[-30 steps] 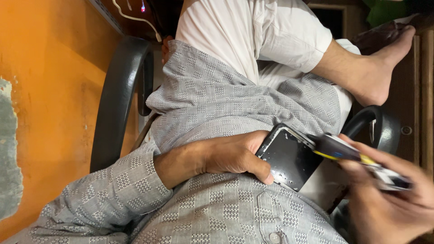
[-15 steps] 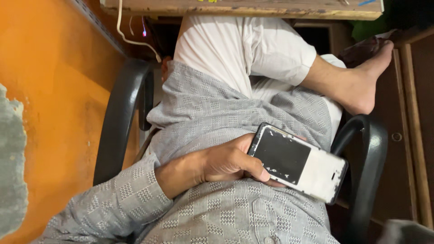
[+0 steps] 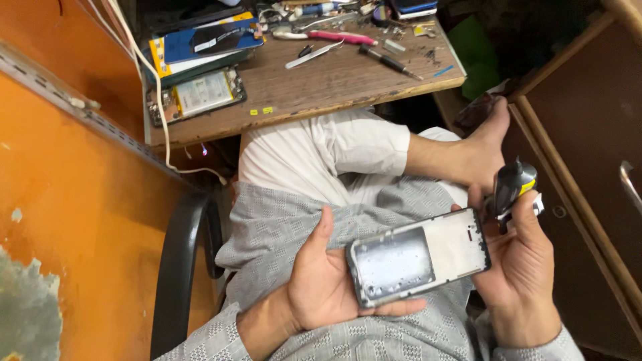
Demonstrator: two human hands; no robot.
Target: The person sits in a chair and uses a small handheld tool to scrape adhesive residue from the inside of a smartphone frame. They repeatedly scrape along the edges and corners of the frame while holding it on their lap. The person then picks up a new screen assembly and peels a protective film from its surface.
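Head view: left hand (image 3: 321,287) cups a grey rectangular metal phone frame (image 3: 418,257) from below, thumb up along its left end, fingers curled under the lower edge. Right hand (image 3: 518,264) steadies the frame's right end and also grips a small black tube with a yellow band (image 3: 511,184), nozzle pointing up. Frame sits over the lap, above grey checked fabric (image 3: 281,227). Worn wooden desk (image 3: 314,87) beyond the knees carries a pink-handled tool (image 3: 334,37), metal tweezers (image 3: 313,55), and an opened phone (image 3: 200,93). Black chair arm (image 3: 177,267) at left.
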